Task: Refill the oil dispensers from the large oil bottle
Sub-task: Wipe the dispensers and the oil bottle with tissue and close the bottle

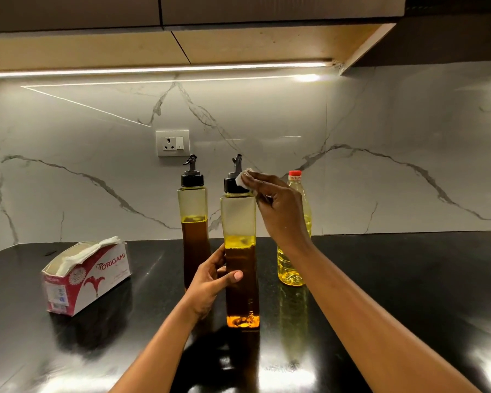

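Note:
Two tall square oil dispensers with black spout caps stand on the black counter. The nearer dispenser (240,222) is a bit over half full of oil; my left hand (210,282) grips its lower body. My right hand (278,208) pinches a white tissue (243,180) against that dispenser's black cap. Behind it to the left, the second dispenser (192,205) stands untouched, filled to a similar level. The large oil bottle (294,268), clear with yellow oil and a red cap on, stands upright behind my right wrist, partly hidden by it.
An open red-and-white tissue box (88,279) lies on the counter (408,279) at the left. A wall socket (172,143) sits on the marble backsplash behind the dispensers. Cabinets with a light strip hang overhead.

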{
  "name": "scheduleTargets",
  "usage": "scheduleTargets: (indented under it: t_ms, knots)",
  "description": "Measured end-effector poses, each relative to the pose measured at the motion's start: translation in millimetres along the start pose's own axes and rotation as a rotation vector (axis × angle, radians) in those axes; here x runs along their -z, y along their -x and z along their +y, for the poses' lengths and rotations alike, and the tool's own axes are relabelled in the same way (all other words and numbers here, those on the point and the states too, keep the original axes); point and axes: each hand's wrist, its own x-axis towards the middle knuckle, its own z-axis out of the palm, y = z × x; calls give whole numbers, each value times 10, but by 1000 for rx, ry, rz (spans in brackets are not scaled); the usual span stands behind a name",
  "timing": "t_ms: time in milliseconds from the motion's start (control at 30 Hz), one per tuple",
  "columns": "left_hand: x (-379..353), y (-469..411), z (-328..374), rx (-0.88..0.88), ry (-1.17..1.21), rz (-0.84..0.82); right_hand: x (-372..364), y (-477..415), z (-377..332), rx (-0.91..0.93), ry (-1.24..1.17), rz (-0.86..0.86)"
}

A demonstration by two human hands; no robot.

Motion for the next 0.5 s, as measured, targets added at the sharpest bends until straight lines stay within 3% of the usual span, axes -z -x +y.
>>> scheduleTargets:
  t_ms: [200, 367, 500]
  knots:
    - [23, 12, 9, 18, 53, -51, 80, -334, 19, -393, -55, -288]
    - [-17, 66, 41, -33, 65, -39, 206, -346, -18, -433, -138, -246]
    - [-233, 83, 228, -210, -191, 103, 233, -283, -76, -404, -92, -204]
